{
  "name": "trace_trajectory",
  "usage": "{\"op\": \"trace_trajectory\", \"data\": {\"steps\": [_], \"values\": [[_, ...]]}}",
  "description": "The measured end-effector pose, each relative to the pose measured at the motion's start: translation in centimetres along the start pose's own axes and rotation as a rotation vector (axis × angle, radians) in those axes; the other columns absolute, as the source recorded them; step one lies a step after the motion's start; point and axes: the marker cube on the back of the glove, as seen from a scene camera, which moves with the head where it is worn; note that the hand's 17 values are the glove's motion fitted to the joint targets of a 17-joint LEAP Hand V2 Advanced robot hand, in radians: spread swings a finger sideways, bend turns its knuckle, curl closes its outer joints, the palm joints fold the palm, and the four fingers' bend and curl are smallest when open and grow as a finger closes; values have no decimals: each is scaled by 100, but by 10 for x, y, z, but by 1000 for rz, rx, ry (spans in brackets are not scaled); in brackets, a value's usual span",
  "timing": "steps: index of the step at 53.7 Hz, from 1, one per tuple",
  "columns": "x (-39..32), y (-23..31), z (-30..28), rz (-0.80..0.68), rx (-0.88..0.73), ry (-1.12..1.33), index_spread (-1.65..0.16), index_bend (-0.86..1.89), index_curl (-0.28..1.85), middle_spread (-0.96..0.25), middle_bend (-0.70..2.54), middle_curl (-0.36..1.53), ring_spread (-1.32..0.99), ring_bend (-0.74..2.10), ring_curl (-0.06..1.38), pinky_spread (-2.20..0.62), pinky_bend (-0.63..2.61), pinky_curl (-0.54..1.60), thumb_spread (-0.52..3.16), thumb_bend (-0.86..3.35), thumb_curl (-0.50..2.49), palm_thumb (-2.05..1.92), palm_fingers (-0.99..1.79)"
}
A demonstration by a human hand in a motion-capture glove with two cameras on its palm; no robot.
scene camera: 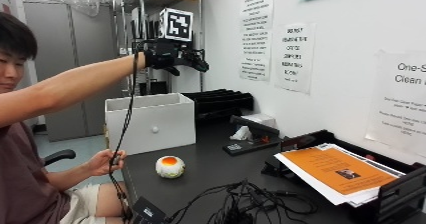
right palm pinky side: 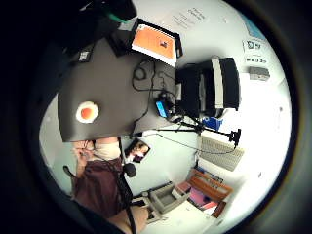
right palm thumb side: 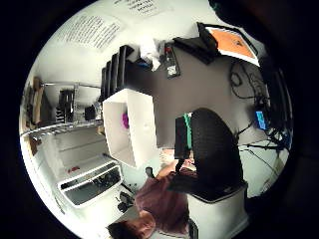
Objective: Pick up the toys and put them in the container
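Note:
A white toy ball with an orange spot [scene camera: 170, 166] sits on the dark table [scene camera: 206, 174], near its front edge; the little finger side palm view shows this ball [right palm pinky side: 87, 112] too. A white box container [scene camera: 140, 129] stands at the table's left end, behind the ball. In the thumb side palm view, a purple toy [right palm thumb side: 125, 119] lies inside the container [right palm thumb side: 142, 129]. My gloved right hand [scene camera: 174, 57] is raised high above the container. Its fingers are relaxed and hold nothing.
A tray with orange-topped papers [scene camera: 333, 171] sits at the right. Tangled cables [scene camera: 233, 204] lie along the front edge. Black stacked trays [scene camera: 216, 101], a black device [scene camera: 249, 139] and crumpled tissue [scene camera: 241, 133] stand by the wall. The bare left hand [scene camera: 106, 161] holds a cable.

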Motion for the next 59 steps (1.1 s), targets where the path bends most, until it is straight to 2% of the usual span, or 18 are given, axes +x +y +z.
{"op": "trace_trajectory", "data": {"steps": [9, 20, 33, 44, 53, 59], "values": [[5, -3, 0, -17, 19, -22, -18, 14, 8, -4, 18, 8, -7, 43, 12, 0, 56, 19, 101, 10, 8, 9, 11], [10, -7, 7, -23, 26, -49, -22, 16, 14, -5, 20, 16, -9, 50, 16, 0, 62, 24, 133, 9, 15, 6, 5], [4, -10, 19, -66, 19, -52, -24, 14, 20, -5, 21, 24, -10, 55, 20, 0, 66, 28, 144, 6, 20, 3, -1], [-27, -4, 42, -174, 15, -30, -23, 10, 20, -4, 17, 27, -10, 56, 22, 1, 73, 31, 143, 1, 23, -1, -12], [-46, -4, 98, -259, 8, -86, -23, 7, 18, -3, 15, 27, -6, 52, 22, 1, 80, 34, 137, -3, 24, -3, -21], [-61, -6, 175, -305, -64, -156, -23, 7, 17, -3, 14, 26, -4, 49, 22, 2, 83, 35, 134, -3, 25, -3, -22]]}}
